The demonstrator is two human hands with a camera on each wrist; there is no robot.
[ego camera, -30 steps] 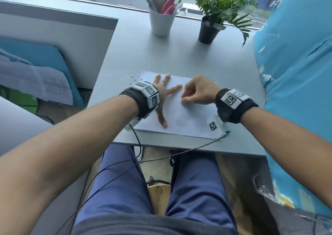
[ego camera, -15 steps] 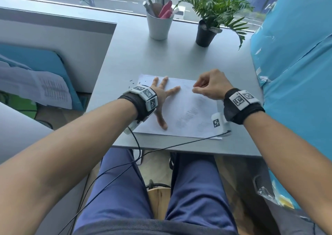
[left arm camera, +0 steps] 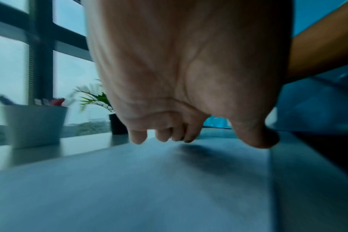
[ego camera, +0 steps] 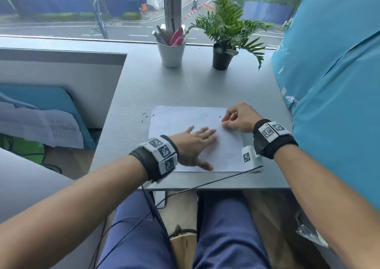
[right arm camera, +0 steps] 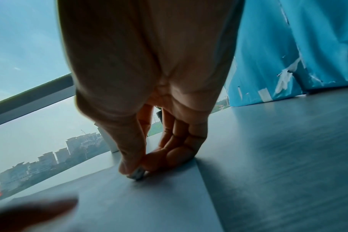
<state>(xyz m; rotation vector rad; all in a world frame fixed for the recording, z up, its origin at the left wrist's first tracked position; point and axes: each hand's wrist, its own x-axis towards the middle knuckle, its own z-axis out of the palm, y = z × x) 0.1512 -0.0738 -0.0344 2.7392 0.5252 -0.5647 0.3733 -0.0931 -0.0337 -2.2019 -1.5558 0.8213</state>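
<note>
A white sheet of paper lies near the front edge of the grey desk. My left hand rests flat on the sheet's middle, fingers straight and close together, thumb spread toward me. My right hand is at the sheet's right edge, fingers curled. In the right wrist view its thumb and fingers pinch a small pale grey piece, seemingly an eraser, with its tip against the paper. In the left wrist view the left hand's fingertips touch the surface.
A white cup of pens and a potted plant stand at the desk's far edge by the window. Blue sheeting walls the right side, a grey partition the left. Dark crumbs lie by the paper's far left corner. A black cable crosses the front edge.
My right hand has moved from the sheet's middle to its right edge. My left hand has slid right toward the sheet's centre, fingers drawn together. The head view has tilted up.
</note>
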